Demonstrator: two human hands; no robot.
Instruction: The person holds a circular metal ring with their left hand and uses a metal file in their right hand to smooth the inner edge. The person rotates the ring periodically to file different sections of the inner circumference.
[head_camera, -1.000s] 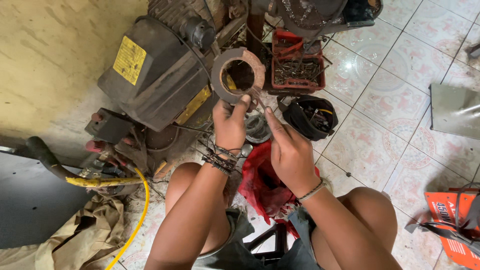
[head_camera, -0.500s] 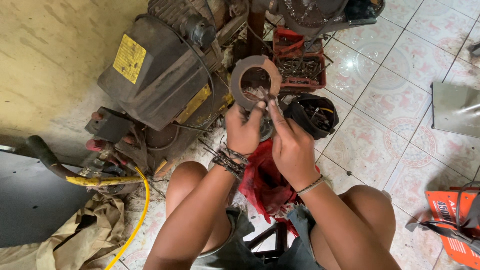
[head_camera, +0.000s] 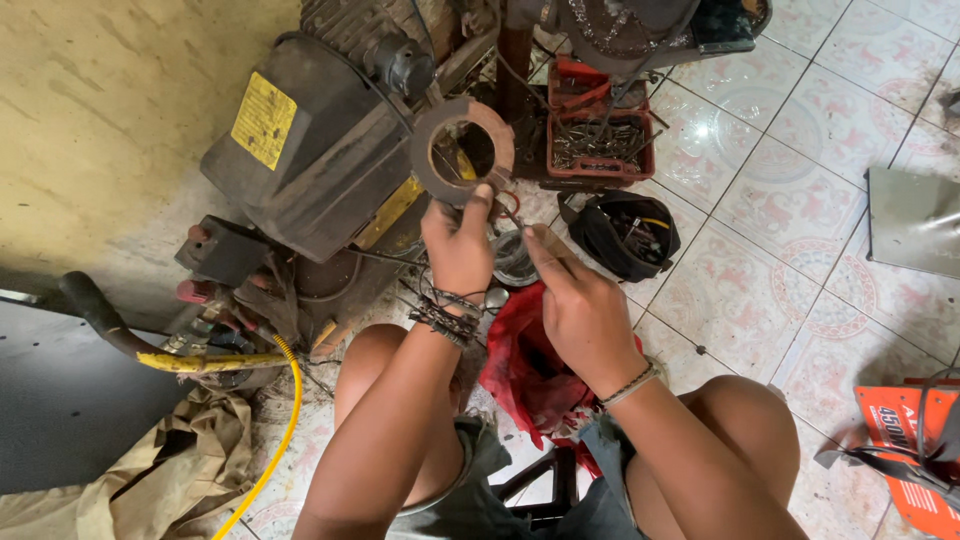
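My left hand (head_camera: 458, 245) holds up a flat rusty ring-shaped disc (head_camera: 430, 170) by its lower edge, thumb and fingers pinched on it. My right hand (head_camera: 578, 305) sits just to its right, fingers closed on a thin metal tool (head_camera: 508, 212) whose tip reaches the disc's lower rim. Below the hands lies a round metal part (head_camera: 512, 255) on the floor, partly hidden. A red cloth (head_camera: 525, 365) lies between my knees.
A big dark motor with a yellow label (head_camera: 310, 140) stands at the upper left. A red tray of screws (head_camera: 600, 130) and a black pouch of parts (head_camera: 625, 232) sit behind the hands. Yellow hose (head_camera: 275, 440), tan cloth, tiled floor, an orange machine (head_camera: 905, 450) at right.
My left hand has swung the disc back to the left and slightly up. My right hand dropped a little lower, with the tool still near the disc's rim.
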